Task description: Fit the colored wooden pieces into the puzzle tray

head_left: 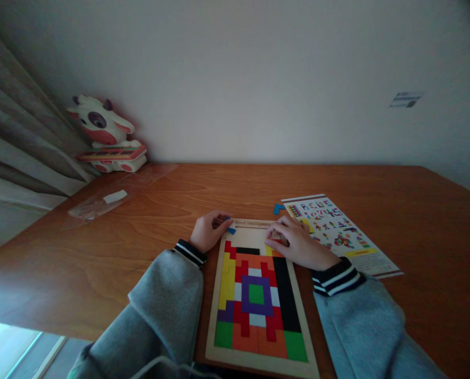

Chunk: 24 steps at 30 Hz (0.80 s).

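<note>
A wooden block-puzzle board lies in front of me, mostly filled with coloured pieces around a purple ring with a green centre. My left hand is at its upper left corner, thumb and fingers closed on a blue puzzle piece. Over the upper right part of the board, my right hand has its fingers curled and pinched low, beside a yellow piece and orange-red ones. Its fingers hide what they grip. Bare white base shows along the board's top.
A printed pattern sheet lies to the right, partly behind my right hand. Another blue piece rests at its left corner. Clear plastic wrapping lies on the wooden table at left. A cow-shaped toy keyboard stands by the curtain.
</note>
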### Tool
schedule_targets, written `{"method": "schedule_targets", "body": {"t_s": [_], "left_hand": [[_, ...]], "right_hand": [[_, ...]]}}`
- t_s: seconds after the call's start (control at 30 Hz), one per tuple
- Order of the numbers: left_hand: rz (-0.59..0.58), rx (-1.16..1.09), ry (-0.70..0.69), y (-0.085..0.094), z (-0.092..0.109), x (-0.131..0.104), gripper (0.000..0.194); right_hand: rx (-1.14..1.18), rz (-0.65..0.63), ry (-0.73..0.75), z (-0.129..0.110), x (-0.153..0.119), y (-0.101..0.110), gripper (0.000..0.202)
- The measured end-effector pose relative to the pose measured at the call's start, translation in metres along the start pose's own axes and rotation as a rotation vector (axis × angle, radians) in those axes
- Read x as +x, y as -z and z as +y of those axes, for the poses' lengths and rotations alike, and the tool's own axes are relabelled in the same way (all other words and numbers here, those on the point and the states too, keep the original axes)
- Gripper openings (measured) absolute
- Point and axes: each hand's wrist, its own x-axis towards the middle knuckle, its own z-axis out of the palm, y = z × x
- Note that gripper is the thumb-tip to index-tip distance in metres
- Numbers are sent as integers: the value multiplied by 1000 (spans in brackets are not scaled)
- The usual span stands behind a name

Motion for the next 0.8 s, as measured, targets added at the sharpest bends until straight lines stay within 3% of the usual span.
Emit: {"method": "schedule_targets", "body": {"t_s": [0.13,0.27,0.4,0.53,0.8], "left_hand": [[7,-3,-5,0,-2,0,30],[12,5,-9,0,-2,0,30],[26,-12,-5,-1,-2,0,30],[80,-64,-7,-1,-2,0,32],[148,-25,-62,2,-1,-2,27]], "right_hand": [[52,32,15,6,2,3,23],[67,240,-59,30,3,12,25],[-25,362,-180,59,0,17,26],[-104,362,-203,68,-3,13,32],[-36,281,-178,62,-3,2,38]]}}
